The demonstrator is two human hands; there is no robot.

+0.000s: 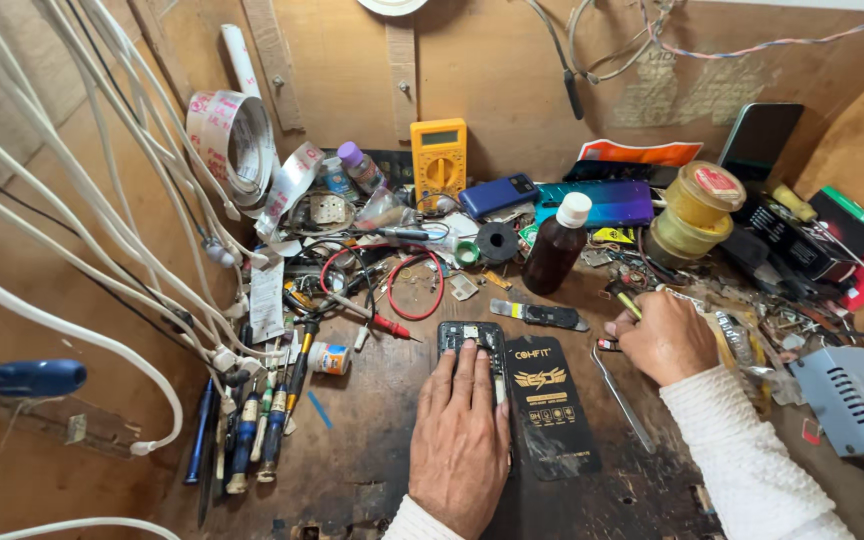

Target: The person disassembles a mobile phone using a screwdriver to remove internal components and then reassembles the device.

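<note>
Head view: left hand lies flat, fingers spread, pressing on an opened phone with its back off, near the middle of the table. Right hand is closed around a small yellow-handled tool, just right of the phone; can't see the tool's tip.

Risks as I read them:
- Palm load sits on exposed board; too much pressure could flex or crack something.
- Black mat touches the phone's right edge, tweezers lie just beside it; a sweep of the right wrist would knock them.
- Brown bottle with white cap stands upright behind the phone, near the right hand; a bump tips it toward the open phone.
- Red probe lead lies near the phone's left corner; could snag.
- Loose metal scraps at right; could short the board.
</note>
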